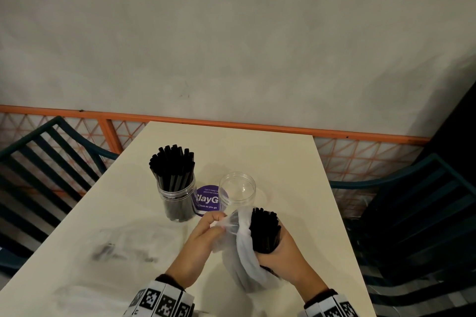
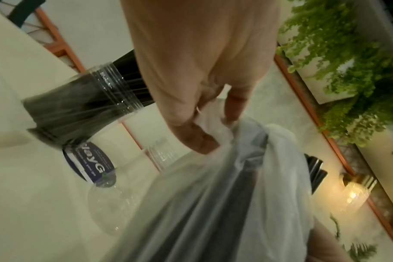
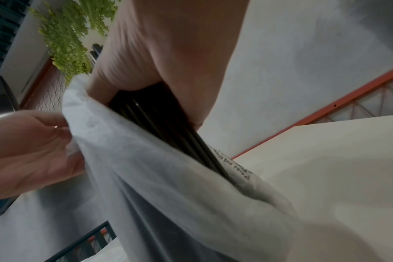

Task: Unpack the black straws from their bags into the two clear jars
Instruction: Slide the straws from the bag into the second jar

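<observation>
A clear jar [image 1: 177, 201] packed with black straws stands on the white table [image 1: 283, 162]. To its right stands an empty clear jar [image 1: 237, 189]. My right hand [image 1: 283, 257] grips a bundle of black straws [image 1: 265, 231] that stands half out of a thin translucent bag [image 1: 244, 270]. My left hand [image 1: 203, 237] pinches the bag's upper edge at the left of the bundle. The left wrist view shows the left hand's fingers [image 2: 198, 138] holding the bag [image 2: 213, 203]. In the right wrist view the straws [image 3: 168, 127] run down into the bag [image 3: 168, 195].
A purple round sticker [image 1: 207, 199] lies on the table between the jars. An empty clear bag [image 1: 123, 247] lies flat at the left front. Dark slatted chairs [image 1: 43, 159] stand at both sides. An orange rail [image 1: 231, 125] runs behind the table.
</observation>
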Action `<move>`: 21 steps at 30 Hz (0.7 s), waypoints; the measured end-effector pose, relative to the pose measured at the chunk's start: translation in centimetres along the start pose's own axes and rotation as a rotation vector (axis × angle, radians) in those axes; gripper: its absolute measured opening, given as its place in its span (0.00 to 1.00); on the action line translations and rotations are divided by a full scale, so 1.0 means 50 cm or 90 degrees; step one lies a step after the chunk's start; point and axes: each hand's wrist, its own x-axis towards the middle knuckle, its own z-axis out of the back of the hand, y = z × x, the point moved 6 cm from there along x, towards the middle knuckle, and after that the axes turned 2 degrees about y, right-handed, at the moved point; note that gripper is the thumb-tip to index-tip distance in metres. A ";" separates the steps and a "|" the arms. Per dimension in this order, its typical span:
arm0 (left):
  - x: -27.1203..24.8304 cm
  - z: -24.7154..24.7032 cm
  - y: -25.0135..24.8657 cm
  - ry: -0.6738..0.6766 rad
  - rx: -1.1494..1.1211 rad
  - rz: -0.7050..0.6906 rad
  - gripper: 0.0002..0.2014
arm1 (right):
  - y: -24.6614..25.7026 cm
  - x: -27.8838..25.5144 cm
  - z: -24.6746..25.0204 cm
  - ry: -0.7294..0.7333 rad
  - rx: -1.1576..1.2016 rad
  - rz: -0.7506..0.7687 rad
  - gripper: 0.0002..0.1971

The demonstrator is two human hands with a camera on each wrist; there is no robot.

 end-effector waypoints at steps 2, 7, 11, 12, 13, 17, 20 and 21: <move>-0.007 -0.003 -0.007 0.032 0.032 -0.024 0.22 | 0.004 0.000 0.002 -0.011 0.014 0.014 0.25; -0.005 0.021 -0.021 -0.127 0.098 -0.087 0.09 | -0.007 0.004 -0.010 -0.014 -0.001 0.018 0.26; -0.001 0.029 -0.015 -0.163 0.135 -0.054 0.08 | -0.024 0.005 -0.003 -0.061 -0.019 0.011 0.38; 0.000 0.024 -0.012 -0.146 0.143 -0.042 0.08 | -0.027 0.004 -0.001 -0.058 -0.024 0.008 0.40; 0.001 0.018 -0.010 -0.133 0.151 -0.028 0.08 | -0.028 0.003 -0.001 -0.046 -0.026 0.003 0.40; 0.004 -0.004 -0.006 -0.127 0.148 0.019 0.09 | -0.018 0.002 -0.010 0.026 -0.003 -0.003 0.31; 0.003 -0.005 -0.005 -0.126 0.011 0.062 0.09 | -0.014 0.003 -0.014 0.028 0.005 0.006 0.34; 0.002 -0.006 -0.006 -0.105 -0.030 0.065 0.10 | -0.015 0.003 -0.014 0.023 0.006 0.007 0.34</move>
